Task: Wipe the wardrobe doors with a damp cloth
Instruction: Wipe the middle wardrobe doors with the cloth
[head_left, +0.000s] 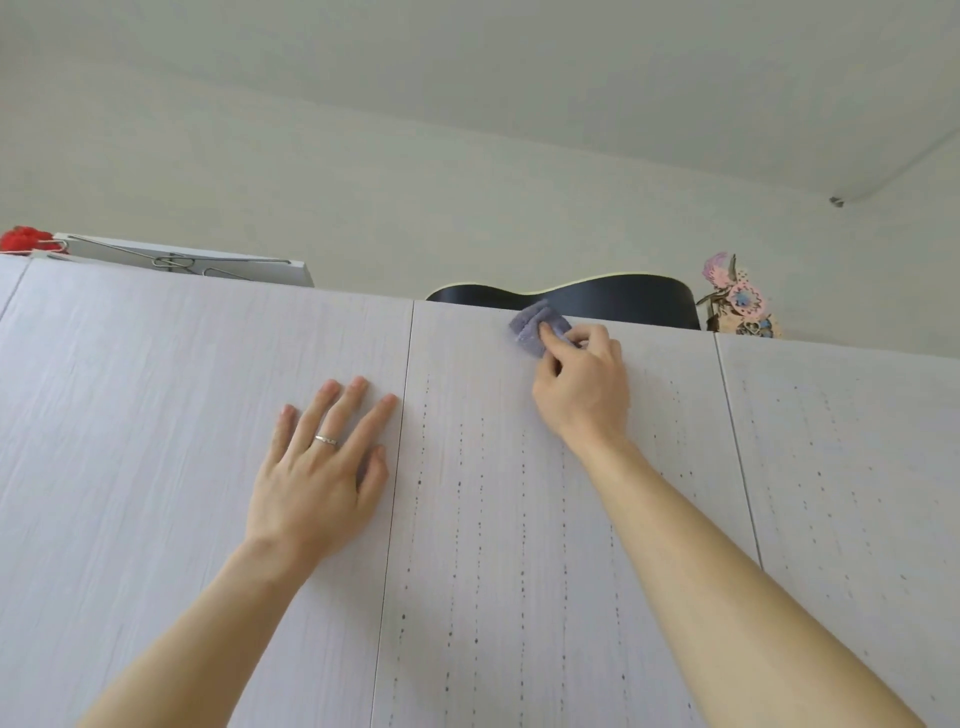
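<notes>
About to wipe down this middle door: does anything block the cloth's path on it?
Nothing visible does. The right hand grips the cloth high on the middle door; no object on its face below. The left hand rests on the neighbouring door, left of the seam.

Pretty plain room tbh: a matte off-white wall (363, 182) runs up to a smooth white ceiling (675, 78), all in soft, even light. There's a small grey fitting (836, 201) up in the right corner (too tiny to tell what it is). The top of the pale wood-grain wardrobe (182, 389) holds stuff. Far left is a red knitted lump (23, 240), and beside it a flat white board (296, 273) with bare metal wire hangers (171, 260) on it. Right of centre there's a glossy black guitar body (597, 296), then a pink-and-blue floral cut-out ornament (737, 301).
</notes>
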